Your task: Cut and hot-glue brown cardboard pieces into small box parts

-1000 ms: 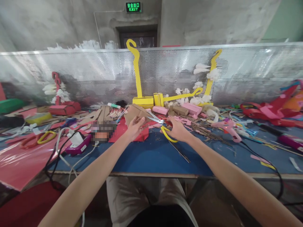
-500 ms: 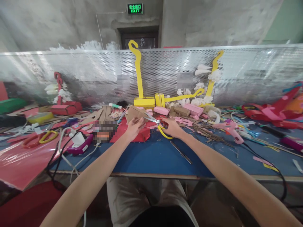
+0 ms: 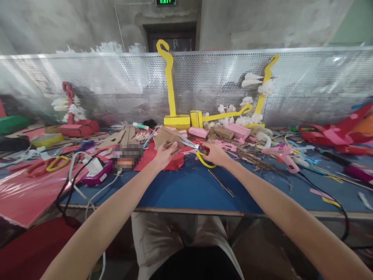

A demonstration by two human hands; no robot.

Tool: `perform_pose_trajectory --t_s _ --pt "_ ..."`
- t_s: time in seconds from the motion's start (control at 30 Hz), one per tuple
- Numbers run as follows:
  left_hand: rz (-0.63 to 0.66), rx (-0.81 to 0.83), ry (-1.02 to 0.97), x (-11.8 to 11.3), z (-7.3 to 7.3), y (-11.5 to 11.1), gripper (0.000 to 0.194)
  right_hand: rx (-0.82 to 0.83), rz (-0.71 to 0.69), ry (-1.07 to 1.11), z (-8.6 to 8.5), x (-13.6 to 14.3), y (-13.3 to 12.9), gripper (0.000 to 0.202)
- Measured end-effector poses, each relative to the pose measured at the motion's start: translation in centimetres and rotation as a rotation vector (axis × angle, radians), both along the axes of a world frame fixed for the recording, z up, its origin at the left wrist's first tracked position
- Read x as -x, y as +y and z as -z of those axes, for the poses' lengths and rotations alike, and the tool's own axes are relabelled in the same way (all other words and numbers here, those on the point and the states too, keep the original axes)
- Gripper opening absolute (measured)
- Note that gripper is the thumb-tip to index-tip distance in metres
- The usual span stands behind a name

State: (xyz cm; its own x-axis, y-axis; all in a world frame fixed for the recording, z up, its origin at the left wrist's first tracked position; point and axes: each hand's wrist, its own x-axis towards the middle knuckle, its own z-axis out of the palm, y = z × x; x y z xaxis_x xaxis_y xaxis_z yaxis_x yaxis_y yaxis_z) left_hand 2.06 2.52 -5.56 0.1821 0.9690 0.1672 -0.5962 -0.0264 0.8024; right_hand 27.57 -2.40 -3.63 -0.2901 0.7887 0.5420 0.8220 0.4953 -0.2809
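Moderate light overall. Glare streaks the far perforated panel (image 3: 204, 85) and glossy sheet (image 3: 20, 196) at left. Shadow beneath the counter (image 3: 180, 190). Side edges stretched, detail there soft. One patch (image 3: 127, 156) left of centre pixelated.

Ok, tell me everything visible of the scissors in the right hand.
The scissors have shiny, metal-looking blades joined at a pivot and a yellow handle loop; some red shows at the grip. The right hand holds the handles above the blue tabletop. The blades point left, toward the cardboard in the left hand; their opening and any contact are unclear.
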Motion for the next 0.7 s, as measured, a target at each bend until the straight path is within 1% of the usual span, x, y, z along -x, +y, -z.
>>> perform_pose_trajectory --t_s 0.47,0.7 --pt "-0.001 -0.022 -0.004 -0.19 0.11 -0.01 0.045 -0.012 0.039 -0.043 -0.33 -0.24 -0.11 0.042" --pt "-0.007 -0.047 -0.002 -0.32 0.09 -0.10 0.044 0.001 0.061 -0.065 -0.06 -0.19 -0.02 0.046"
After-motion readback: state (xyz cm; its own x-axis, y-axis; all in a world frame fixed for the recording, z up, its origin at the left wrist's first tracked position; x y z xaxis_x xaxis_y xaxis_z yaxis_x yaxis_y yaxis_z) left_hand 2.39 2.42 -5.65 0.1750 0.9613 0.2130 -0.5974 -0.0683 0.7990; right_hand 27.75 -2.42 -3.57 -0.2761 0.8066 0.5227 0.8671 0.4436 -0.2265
